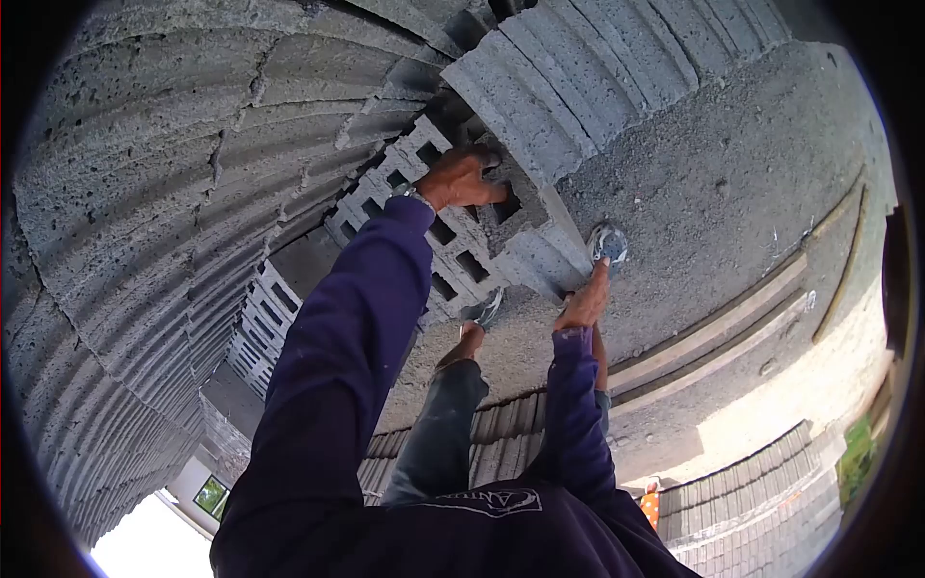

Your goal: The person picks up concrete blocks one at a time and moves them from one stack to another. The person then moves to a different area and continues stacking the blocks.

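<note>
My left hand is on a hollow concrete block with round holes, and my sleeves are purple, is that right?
Not quite: the head view shows that the holes are rectangular, not round. Your left hand is on a hollow concrete block, and your sleeves are purple.

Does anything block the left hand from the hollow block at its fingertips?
Nothing visible does: the left hand is right at the hollow block, fingers by its openings. Neighbouring blocks sit alongside, not in between. I can't tell how firmly it grips.
</note>
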Demonstrator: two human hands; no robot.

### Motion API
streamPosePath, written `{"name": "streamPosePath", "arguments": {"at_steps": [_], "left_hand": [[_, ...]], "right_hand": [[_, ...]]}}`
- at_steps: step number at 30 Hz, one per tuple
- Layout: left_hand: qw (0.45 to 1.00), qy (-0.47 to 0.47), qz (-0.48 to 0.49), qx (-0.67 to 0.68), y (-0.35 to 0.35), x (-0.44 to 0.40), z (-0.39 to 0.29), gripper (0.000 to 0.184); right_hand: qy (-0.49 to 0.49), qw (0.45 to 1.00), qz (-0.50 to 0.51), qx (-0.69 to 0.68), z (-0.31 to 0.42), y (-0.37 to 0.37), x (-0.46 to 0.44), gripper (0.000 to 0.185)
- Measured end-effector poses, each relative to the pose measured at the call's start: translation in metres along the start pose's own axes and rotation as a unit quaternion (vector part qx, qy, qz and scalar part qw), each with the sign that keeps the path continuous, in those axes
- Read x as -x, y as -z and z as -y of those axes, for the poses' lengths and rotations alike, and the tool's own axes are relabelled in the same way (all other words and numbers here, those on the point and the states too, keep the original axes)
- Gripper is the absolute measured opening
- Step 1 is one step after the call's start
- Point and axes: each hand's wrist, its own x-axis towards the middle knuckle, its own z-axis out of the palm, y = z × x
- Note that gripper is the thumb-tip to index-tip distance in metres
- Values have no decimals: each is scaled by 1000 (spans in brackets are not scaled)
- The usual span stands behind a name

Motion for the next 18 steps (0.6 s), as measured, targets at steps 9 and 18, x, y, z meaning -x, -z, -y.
{"name": "streamPosePath", "arguments": {"at_steps": [9, 18], "left_hand": [[999, 26, 8, 21, -27, -25, 4, 52], [988, -59, -134, -57, -117, 1, -43, 31]], "right_hand": [[53, 998, -13, 39, -2, -1, 10, 80], [-147, 986, -41, -65, -76, 61, -71, 89]]}}
